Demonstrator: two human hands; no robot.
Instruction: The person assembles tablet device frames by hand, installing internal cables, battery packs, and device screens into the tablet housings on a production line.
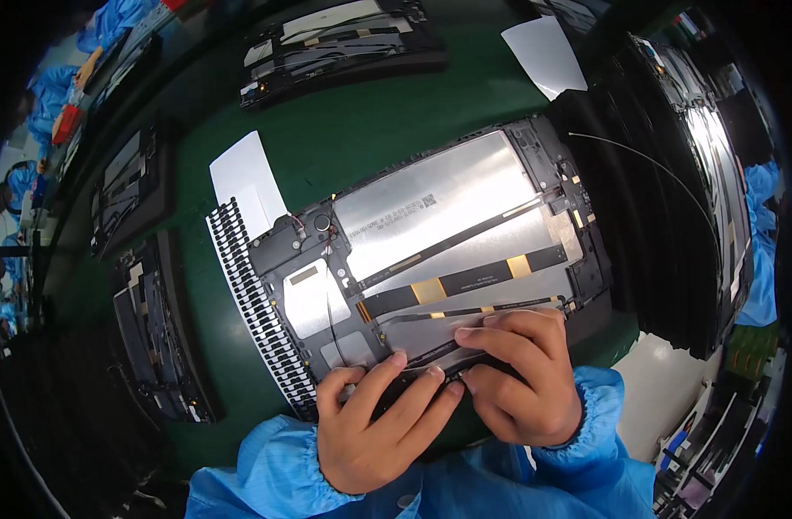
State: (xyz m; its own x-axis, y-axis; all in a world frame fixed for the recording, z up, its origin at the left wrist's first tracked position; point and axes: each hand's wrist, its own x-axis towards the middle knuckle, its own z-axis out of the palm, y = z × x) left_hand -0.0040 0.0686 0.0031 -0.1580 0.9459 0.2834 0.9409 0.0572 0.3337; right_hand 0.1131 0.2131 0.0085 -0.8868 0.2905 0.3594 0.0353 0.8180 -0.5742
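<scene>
An opened tablet, back cover off with its silver battery and black-and-gold flex cables showing, lies tilted at the centre of the green conveyor belt. At 6 o'clock the left hand and right hand meet on its near edge, fingers drawn together and pressing on a dark strip there. A sheet of small black parts lies touching the tablet at 9 o'clock, and more opened tablets sit at 12 o'clock.

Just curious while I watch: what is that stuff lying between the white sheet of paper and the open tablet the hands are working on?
In the head view, a strip of small black parts lies between the white sheet and the open tablet.
</scene>
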